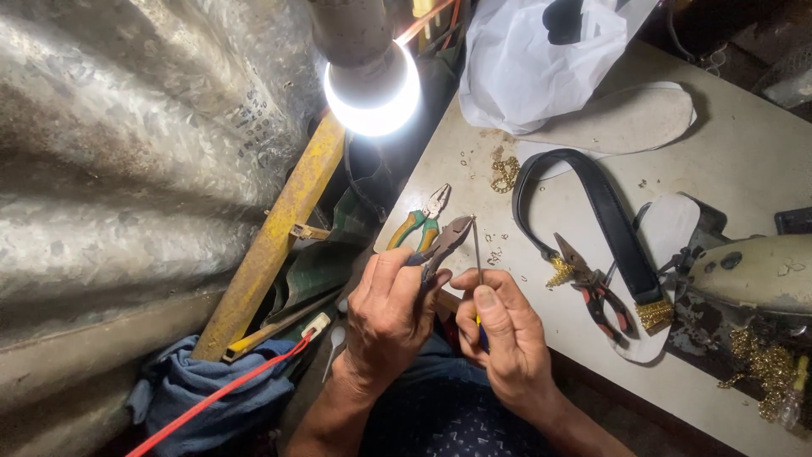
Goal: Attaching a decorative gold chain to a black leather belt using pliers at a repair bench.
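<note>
My left hand [387, 309] grips dark pliers [446, 241] whose jaws point up to the right. My right hand [501, 326] pinches a thin metal rod [476, 250] held upright, with a bit of yellow and blue handle showing under the fingers. The pliers' jaws meet the rod near its top end. Both hands hover at the near-left edge of a pale worktable [744, 152].
Green-and-orange pliers [420, 222] lie on the table behind my hands. A black strap [605, 211] with gold trim, red-handled pliers [596, 292], shoe soles [622, 123], gold chain bits [506, 172] and a white bag [533, 59] lie further right. A lit bulb [372, 85] hangs above; corrugated metal [127, 144] stands left.
</note>
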